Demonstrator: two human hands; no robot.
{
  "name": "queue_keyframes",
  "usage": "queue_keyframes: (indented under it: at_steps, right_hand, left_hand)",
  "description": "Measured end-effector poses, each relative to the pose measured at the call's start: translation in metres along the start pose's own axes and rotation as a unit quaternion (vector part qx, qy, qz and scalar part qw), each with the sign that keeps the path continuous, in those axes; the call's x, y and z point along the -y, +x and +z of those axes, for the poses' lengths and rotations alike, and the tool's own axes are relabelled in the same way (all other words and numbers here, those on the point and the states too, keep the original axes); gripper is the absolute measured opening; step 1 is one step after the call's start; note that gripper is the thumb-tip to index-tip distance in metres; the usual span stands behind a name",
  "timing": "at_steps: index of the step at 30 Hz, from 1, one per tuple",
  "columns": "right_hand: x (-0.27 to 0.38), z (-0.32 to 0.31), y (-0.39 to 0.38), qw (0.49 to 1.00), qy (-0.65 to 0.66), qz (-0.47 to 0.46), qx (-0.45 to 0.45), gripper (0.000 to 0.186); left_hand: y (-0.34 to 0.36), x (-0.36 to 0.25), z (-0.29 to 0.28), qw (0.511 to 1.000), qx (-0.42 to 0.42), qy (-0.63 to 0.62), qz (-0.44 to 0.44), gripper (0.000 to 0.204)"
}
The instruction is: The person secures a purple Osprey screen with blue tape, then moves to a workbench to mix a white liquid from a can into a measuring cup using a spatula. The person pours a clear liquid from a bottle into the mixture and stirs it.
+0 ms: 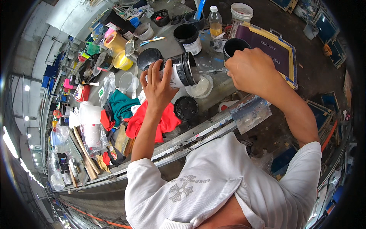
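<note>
My left hand [156,78] grips a black jar [183,70] with a white label, tilted on its side with its open mouth to the right. Below the mouth is a translucent tub [199,87] with pale white contents. My right hand [249,68] is closed on a thin metal spatula [213,71] that reaches left toward the jar's mouth. Just behind my right hand stands an open black cup [233,45]. A dark round lid [148,57] lies behind the jar, and a tub of black paste [186,108] sits in front of it.
Along the back are a black pot [186,38], a plastic bottle [215,24] and a white bucket [241,13]. A framed screen [274,49] is at right. Red cloth [135,122], teal cloth [120,103] and assorted containers crowd the left. The bench's metal edge [206,131] runs before me.
</note>
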State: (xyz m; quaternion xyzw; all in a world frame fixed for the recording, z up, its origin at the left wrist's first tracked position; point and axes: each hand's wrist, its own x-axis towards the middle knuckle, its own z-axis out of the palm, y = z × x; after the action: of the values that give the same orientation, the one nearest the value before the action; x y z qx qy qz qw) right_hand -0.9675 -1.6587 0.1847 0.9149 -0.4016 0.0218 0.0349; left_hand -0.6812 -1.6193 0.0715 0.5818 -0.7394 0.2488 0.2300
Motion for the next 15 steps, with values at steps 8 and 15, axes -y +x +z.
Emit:
queue_keyframes:
  at_steps: [8,15]
  right_hand:
    - [0.024,0.006,-0.004,0.997,-0.014,-0.067,0.045,0.008]
    - [0.030,0.070,0.026,0.992,-0.071,-0.075,0.070,0.007]
  left_hand:
    - [0.001,-0.024,0.019,0.978,-0.026,-0.048,-0.201,0.099]
    - [-0.013,0.000,0.003,0.857,-0.015,-0.401,-0.324,0.081]
